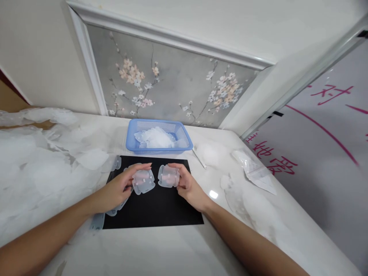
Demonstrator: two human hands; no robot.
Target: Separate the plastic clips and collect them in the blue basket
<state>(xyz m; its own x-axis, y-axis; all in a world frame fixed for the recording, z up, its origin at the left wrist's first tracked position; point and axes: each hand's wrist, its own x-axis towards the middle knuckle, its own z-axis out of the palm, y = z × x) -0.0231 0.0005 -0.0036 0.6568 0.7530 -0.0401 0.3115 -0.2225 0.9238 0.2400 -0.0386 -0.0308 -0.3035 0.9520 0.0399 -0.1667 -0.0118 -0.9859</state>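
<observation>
Grips (116, 189) (190, 188) part-closed on translucent pieces (145, 184) (167, 177)

Bare forearms (54, 232) angled inward, left hand (116, 189) and right hand (192, 190) facing each other, both pinching

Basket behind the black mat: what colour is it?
The basket is light blue, best seen in the head view.

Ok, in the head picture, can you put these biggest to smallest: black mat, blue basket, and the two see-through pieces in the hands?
1. Black mat
2. Blue basket
3. See-through piece in the left hand, other piece in the right hand: they look about alike, so I can't rank those two.
</observation>
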